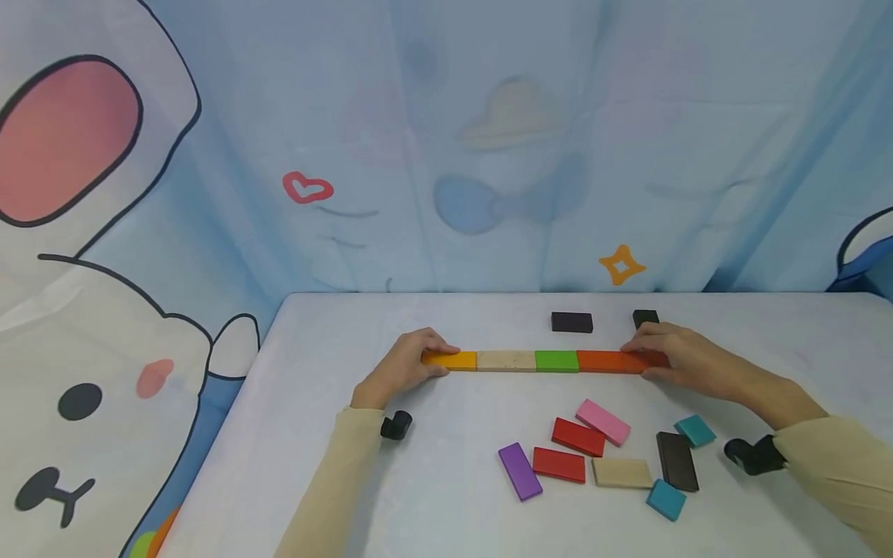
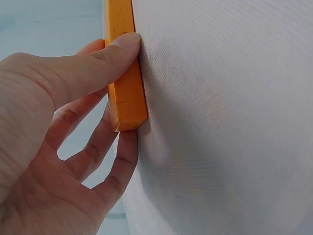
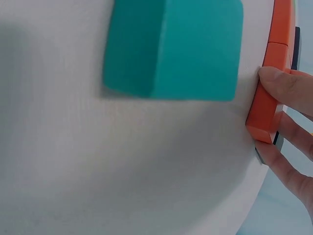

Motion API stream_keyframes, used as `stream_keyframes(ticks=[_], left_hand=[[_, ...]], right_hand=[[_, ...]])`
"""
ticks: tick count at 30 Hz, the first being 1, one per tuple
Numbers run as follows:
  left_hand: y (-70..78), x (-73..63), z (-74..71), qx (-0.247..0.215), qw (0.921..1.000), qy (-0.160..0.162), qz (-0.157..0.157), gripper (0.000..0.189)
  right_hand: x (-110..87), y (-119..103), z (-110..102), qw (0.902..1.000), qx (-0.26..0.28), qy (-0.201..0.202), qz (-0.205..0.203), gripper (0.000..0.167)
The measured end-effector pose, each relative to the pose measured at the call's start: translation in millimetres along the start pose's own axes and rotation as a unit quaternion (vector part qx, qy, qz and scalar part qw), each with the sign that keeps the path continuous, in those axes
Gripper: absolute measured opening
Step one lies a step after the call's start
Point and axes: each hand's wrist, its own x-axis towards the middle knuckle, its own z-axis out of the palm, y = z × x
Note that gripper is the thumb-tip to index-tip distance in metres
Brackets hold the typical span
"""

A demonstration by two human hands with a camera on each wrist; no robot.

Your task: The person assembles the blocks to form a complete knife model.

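A straight row of blocks lies across the white table. From the left it runs through a yellow-orange block (image 1: pixel 456 361), a beige block (image 1: pixel 505 361), a green block (image 1: pixel 556 361) and an orange-red stretch (image 1: pixel 603 361). My left hand (image 1: pixel 405 364) pinches the yellow-orange block at the row's left end, thumb on the near side. At the other end my right hand (image 1: pixel 687 358) pinches the last orange-red block (image 3: pixel 266 110), which its fingers partly cover in the head view. The right wrist view shows a seam between this block and another orange-red one (image 3: pixel 280 22).
Behind the row lie two black blocks, one (image 1: pixel 572 322) left of the other (image 1: pixel 645 317). In front are loose blocks: purple (image 1: pixel 520 471), pink (image 1: pixel 603 422), two red (image 1: pixel 559 465), beige (image 1: pixel 622 473), dark brown (image 1: pixel 677 462) and two teal (image 1: pixel 666 500). A printed curtain (image 1: pixel 418 116) hangs behind.
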Motion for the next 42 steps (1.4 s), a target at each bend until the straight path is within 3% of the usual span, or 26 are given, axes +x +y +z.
stream_keyframes(ticks=[9, 16, 21, 25, 34, 42], left_hand=[[0.7, 0.0, 0.2, 0.004, 1.0000, -0.003, 0.000, 0.035], [-0.3, -2.2, 0.0, 0.000, 1.0000, 0.000, -0.009, 0.035], [0.4, -3.0, -0.4, -0.004, 0.9999, -0.001, -0.010, 0.035], [1.3, -2.2, -0.4, -0.004, 1.0000, -0.002, -0.007, 0.035], [1.0, -1.9, 1.3, 0.000, 1.0000, -0.006, -0.005, 0.035], [-1.1, -1.4, 0.3, -0.004, 1.0000, -0.003, 0.001, 0.035]], right_hand=[[-4.8, -7, -4, 0.9993, -0.024, 0.023, 0.019, 0.044], [-9.8, -51, -10, 0.9958, -0.033, 0.082, 0.023, 0.042], [-12.2, -86, -2, 0.9993, 0.013, 0.030, 0.021, 0.044], [-13.8, -100, 7, 0.9985, 0.041, -0.019, 0.030, 0.046], [-16.7, -102, 20, 0.9947, 0.066, -0.060, 0.051, 0.049], [-13.7, -104, 19, 0.9936, 0.069, -0.063, 0.063, 0.052]])
